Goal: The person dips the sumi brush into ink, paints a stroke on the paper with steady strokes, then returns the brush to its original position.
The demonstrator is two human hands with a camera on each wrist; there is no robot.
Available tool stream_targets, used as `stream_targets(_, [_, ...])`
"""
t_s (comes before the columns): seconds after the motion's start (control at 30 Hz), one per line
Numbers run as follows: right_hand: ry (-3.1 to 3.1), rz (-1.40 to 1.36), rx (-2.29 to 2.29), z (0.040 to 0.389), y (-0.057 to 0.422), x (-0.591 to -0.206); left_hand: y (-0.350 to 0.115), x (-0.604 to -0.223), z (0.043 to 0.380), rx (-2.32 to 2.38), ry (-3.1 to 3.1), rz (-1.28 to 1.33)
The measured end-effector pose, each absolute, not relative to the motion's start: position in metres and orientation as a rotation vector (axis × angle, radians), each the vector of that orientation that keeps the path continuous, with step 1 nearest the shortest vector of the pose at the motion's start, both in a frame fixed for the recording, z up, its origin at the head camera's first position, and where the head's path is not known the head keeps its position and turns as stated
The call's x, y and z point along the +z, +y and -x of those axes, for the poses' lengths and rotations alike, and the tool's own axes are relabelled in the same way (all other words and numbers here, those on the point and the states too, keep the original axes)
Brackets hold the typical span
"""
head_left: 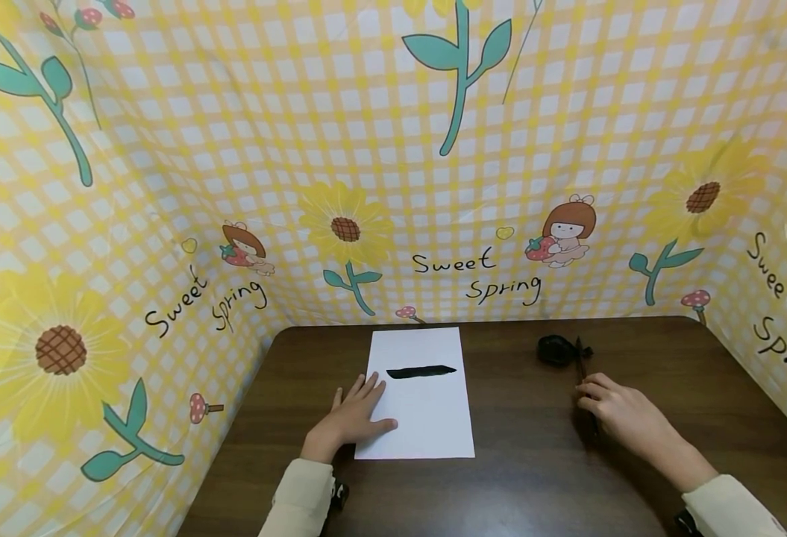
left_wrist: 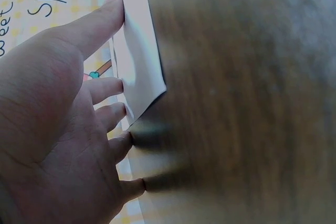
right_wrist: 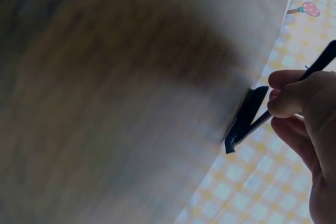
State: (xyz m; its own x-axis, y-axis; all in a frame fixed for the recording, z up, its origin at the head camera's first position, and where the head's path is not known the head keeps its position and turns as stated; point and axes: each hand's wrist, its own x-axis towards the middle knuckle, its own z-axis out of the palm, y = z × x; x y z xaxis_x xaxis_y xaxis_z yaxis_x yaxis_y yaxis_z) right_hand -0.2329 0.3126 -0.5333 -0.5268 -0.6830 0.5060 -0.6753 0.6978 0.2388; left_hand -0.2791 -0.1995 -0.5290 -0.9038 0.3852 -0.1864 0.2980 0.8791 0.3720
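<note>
A white sheet of paper [head_left: 420, 429] lies on the table, with one thick black stroke [head_left: 421, 371] across its upper half. My left hand [head_left: 353, 415] rests on the sheet's left edge, fingers spread and thumb out. In the left wrist view the fingertips of the left hand [left_wrist: 68, 114] touch the paper [left_wrist: 139, 61] and the tabletop. My right hand [head_left: 624, 414] pinches a slim dark brush [right_wrist: 321, 60] between thumb and fingers. The brush's tip meets a small black dish [head_left: 556, 350] at the far right. The right wrist view shows this dish [right_wrist: 245, 115] edge-on, its contents hidden.
The dark brown wooden table [head_left: 500, 492] has rounded far corners. A yellow checked cloth [head_left: 380, 164] with sunflowers and lettering hangs close behind it and along both sides.
</note>
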Motion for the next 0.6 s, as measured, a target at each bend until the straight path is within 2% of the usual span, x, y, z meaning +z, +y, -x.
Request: stream_targets(0.6, [-2.396, -1.023, -0.060, 0.2319, 0.3122, -0.5377, -0.1989, -0.5298, 0.2785, 0.493, 2.801, -0.508])
